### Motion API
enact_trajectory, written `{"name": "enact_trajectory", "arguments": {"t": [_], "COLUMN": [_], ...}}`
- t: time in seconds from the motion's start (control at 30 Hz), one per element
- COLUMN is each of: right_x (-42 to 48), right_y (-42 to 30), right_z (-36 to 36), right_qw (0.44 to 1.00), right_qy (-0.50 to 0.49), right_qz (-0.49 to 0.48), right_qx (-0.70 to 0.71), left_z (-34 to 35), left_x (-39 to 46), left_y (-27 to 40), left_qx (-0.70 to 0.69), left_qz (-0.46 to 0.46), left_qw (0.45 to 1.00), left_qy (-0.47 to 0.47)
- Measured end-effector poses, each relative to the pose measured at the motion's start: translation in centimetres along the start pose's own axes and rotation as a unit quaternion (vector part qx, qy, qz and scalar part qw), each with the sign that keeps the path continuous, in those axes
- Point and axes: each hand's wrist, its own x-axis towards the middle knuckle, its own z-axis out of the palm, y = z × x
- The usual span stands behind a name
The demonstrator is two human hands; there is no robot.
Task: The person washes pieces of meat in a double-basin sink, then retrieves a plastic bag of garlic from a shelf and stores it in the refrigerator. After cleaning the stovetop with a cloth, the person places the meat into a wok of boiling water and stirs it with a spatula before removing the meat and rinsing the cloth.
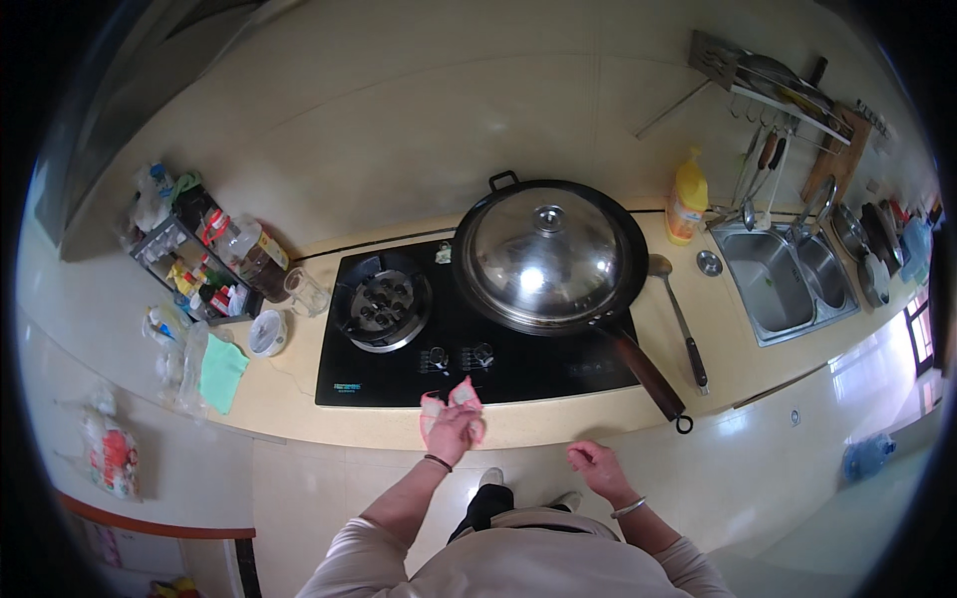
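My left hand [450, 435] grips a white cloth with a pink edge [465, 394] at the front edge of the black glass gas hob [538, 374]. Part of the cloth overlaps the glass below the two control knobs. In front of the counter, my right hand [598, 465] hangs in the air with its fingers curled and nothing visible in them. A black wok [637, 258] under a domed steel lid [546, 254] sits on the hob's right side, its wooden handle [650, 374] reaching past the counter edge. The left burner [383, 301] is uncovered.
Right of the wok lie a ladle-like spatula [679, 321] and a small steel lid [709, 263], beside a yellow bottle [687, 198] and a double steel sink [770, 284]. Leftward stand a glass mug [305, 291], a plastic tub [267, 333], an oil jug [254, 258] and a condiment rack [198, 254].
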Motion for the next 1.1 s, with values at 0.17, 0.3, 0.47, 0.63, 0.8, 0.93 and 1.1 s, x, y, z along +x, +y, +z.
{"name": "enact_trajectory", "arguments": {"t": [0.17,0.3,0.47,0.63,0.8,0.93,1.1], "right_x": [1.1,1.7,1.5,1.2,1.1,1.0,0.7], "right_y": [-1.1,-2.0,-2.4,-2.1,-0.5,-0.6,-1.6], "right_z": [2.6,4.4,6.3,7.2,7.5,8.1,8.3], "right_qw": [1.0,1.0,0.999,0.997,0.991,0.99,0.989], "right_qy": [-0.006,0.007,0.026,0.049,0.109,0.112,0.104], "right_qz": [0.001,0.003,0.044,0.067,0.08,0.087,0.108], "right_qx": [0.003,-0.002,0.001,0.0,0.011,-0.005,-0.008], "left_z": [-6.6,-11.1,-7.9,-0.6,0.7,2.3,3.5], "left_x": [4.5,11.3,18.2,20.0,24.1,26.8,29.9], "left_y": [-0.3,-1.2,-4.1,-10.5,-6.9,-10.3,-12.2], "left_qx": [-0.416,-0.379,-0.178,0.199,0.177,0.184,0.091], "left_qz": [-0.346,-0.231,-0.014,0.008,-0.153,-0.173,-0.203], "left_qw": [0.831,0.861,0.975,0.902,0.9,0.924,0.955], "left_qy": [0.128,0.25,0.134,-0.382,-0.368,-0.286,-0.197]}}
